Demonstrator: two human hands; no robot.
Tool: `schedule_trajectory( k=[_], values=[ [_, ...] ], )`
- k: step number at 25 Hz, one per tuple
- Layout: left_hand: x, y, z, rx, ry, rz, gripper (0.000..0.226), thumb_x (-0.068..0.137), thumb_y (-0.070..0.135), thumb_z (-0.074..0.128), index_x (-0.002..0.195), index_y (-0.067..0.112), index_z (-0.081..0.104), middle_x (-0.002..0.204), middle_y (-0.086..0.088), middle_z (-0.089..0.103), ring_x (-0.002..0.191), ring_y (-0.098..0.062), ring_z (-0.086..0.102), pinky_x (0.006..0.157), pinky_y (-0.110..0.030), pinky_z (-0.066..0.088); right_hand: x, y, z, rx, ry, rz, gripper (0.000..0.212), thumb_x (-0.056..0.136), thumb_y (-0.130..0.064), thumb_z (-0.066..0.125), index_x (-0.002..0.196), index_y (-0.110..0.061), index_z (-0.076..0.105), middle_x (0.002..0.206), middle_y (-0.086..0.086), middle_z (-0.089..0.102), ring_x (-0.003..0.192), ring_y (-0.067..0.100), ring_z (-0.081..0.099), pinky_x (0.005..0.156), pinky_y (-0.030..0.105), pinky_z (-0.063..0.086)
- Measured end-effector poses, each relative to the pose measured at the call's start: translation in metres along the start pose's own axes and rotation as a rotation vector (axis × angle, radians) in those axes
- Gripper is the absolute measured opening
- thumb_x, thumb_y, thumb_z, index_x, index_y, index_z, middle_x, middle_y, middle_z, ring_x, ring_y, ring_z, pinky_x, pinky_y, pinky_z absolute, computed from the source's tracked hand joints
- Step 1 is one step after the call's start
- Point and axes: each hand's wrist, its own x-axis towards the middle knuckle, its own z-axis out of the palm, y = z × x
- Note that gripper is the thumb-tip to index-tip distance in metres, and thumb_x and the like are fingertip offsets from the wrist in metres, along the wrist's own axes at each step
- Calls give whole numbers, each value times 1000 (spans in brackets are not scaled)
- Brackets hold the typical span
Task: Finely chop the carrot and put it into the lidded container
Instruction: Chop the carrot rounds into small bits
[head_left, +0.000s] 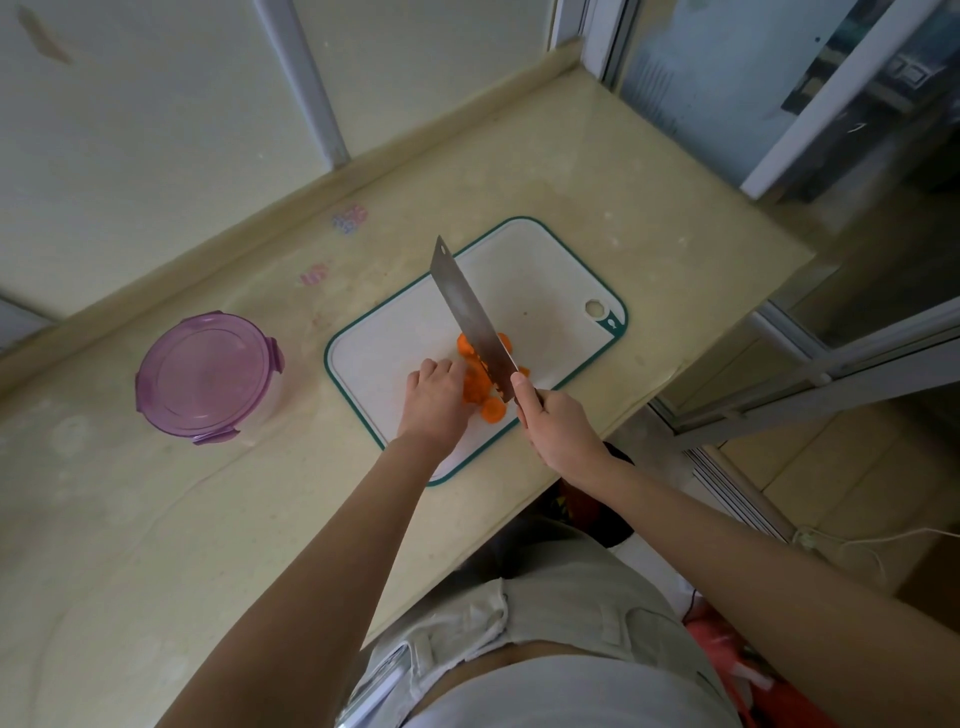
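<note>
Orange carrot slices (480, 387) lie in a small heap on a white cutting board (540, 280) with a green rim. My left hand (435, 400) presses down on the heap from the left, fingers curled on the pieces. My right hand (558, 423) grips the handle of a wide cleaver (470, 312), whose blade stands across the carrot pieces with its tip pointing away from me. A round clear container (208, 376) with a purple clip lid, shut, stands on the counter to the left of the board.
The beige counter (156, 519) runs to a low back ledge and wall panels. Its front edge cuts diagonally just right of the board. A sliding window frame (779, 156) stands at the right. Small coloured stickers (349, 217) mark the counter behind the board.
</note>
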Motion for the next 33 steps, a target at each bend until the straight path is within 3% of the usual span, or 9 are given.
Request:
schedule_trajectory(
  k=[6,12,15,19,24,28,33],
  values=[
    [4,8,-7,-27,-4,12,31,92,25,55,119,14,46,114,-6,51,104,-22,43,92,-31,34,-1,2,-1,-42,24,-12,57,99,-48,30,54,-13,40,51,-1,42,49,12,43,52,25,34],
    [-2,4,-3,-114,25,-3,21,89,13,56,110,15,54,105,-5,59,98,-23,49,88,-31,37,-2,4,1,-42,-3,-1,58,98,-50,30,57,-11,42,52,1,41,49,13,42,54,26,34],
    [-6,-3,-11,-326,152,-49,18,86,7,60,103,12,64,99,-4,61,92,-18,52,81,-22,39,-2,3,3,-9,-4,3,58,97,-52,31,58,-10,42,51,1,40,47,13,40,52,28,32],
    [-12,-19,-26,-679,356,-202,13,83,5,64,90,16,62,93,1,62,81,-9,55,70,-6,40,-5,-4,7,45,-47,15,58,97,-52,31,56,-12,40,49,1,38,44,11,36,48,26,28],
    [-24,-49,-35,-860,513,-384,14,84,3,62,88,16,60,85,5,63,78,-17,60,73,-27,49,-15,-18,29,109,-202,80,54,97,-53,34,57,-16,38,42,-7,36,33,5,34,39,21,29],
    [-36,-66,-37,-875,577,-426,11,83,4,63,89,13,60,80,10,59,77,-17,57,70,-26,47,-21,-22,50,88,-316,68,55,97,-54,33,56,-17,35,44,-5,33,33,8,31,35,21,28],
    [-46,-73,-32,-856,576,-425,11,83,7,65,91,13,60,86,1,62,77,-18,58,68,-24,47,-18,-20,60,19,-333,58,57,98,-53,31,55,-16,33,47,-2,32,29,4,30,35,20,28]
  ],
)
